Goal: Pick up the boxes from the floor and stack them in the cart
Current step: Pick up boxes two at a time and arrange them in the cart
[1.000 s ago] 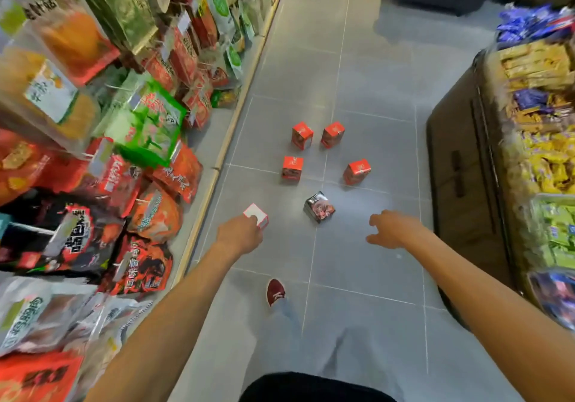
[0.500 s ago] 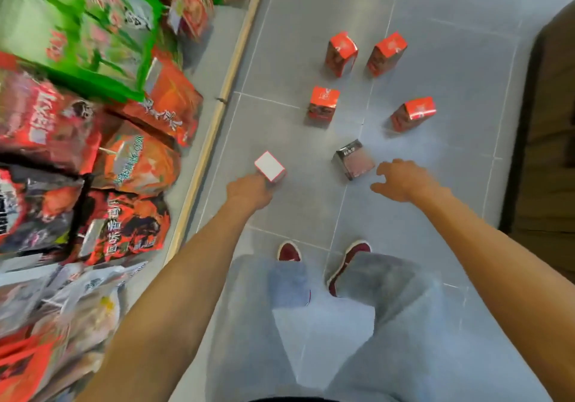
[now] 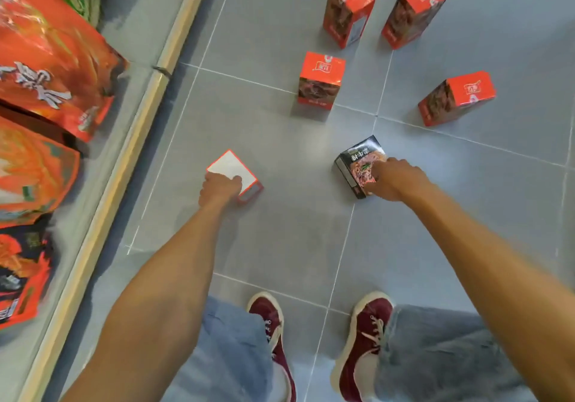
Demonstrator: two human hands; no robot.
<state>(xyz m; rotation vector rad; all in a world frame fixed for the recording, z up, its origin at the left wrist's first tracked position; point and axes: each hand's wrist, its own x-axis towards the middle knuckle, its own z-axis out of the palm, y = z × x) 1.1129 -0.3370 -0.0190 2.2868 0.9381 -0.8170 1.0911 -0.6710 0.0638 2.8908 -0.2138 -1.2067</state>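
I'm at the pickup step: my left hand (image 3: 221, 187) grips a white-faced, red-edged box (image 3: 234, 172) just above the floor (image 3: 280, 240), while my right hand (image 3: 392, 180) curls onto the dark noodle box (image 3: 354, 160) lying there. Next I must clamp it, lift both and find the cart, which is out of view. Four red boxes (image 3: 320, 81) stand beyond.

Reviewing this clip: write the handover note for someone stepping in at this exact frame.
Left hand: fingers closed on the white-faced box, which looks just off the floor.
Right hand: on the dark box, grip not confirmed; box on the tiles.
Four red boxes stand on the floor beyond: two far, one middle, one right.
Done: nothing visibly stacked; cart out of view.
Left: lift these two, then the four red ones, and stack all in the cart.
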